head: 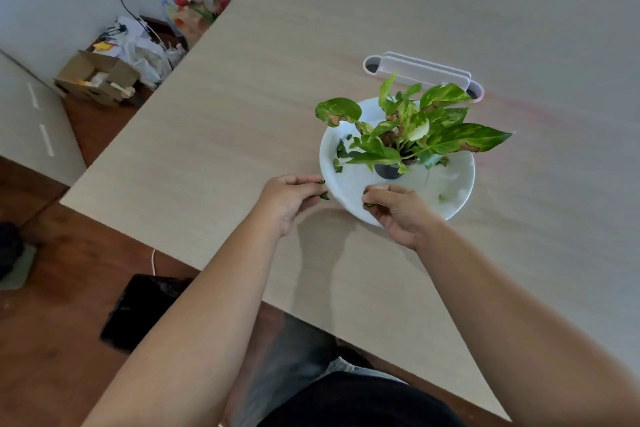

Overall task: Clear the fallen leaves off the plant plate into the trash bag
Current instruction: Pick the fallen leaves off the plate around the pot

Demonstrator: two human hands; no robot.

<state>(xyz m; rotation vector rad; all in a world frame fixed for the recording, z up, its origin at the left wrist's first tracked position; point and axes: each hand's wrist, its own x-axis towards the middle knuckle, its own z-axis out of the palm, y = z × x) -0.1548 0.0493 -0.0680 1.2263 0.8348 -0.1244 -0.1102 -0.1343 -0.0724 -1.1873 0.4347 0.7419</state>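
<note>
A white plate (349,184) sits on the wooden table and carries a green potted plant (408,135) in a dark pot. Several dark fallen leaves (341,152) lie on the plate's left side. My left hand (291,198) is at the plate's left rim, fingers closed on a few dark leaf pieces (323,189). My right hand (398,211) rests over the plate's near rim and pinches a small leaf piece (367,205). A black trash bag (138,312) lies on the floor, below the table's left edge.
A white cable slot cover (422,71) is set in the table behind the plate. On the floor at the far left stand a cardboard box (97,78), plastic bags and red flowers (204,3). A white cabinet (31,114) is at the left edge.
</note>
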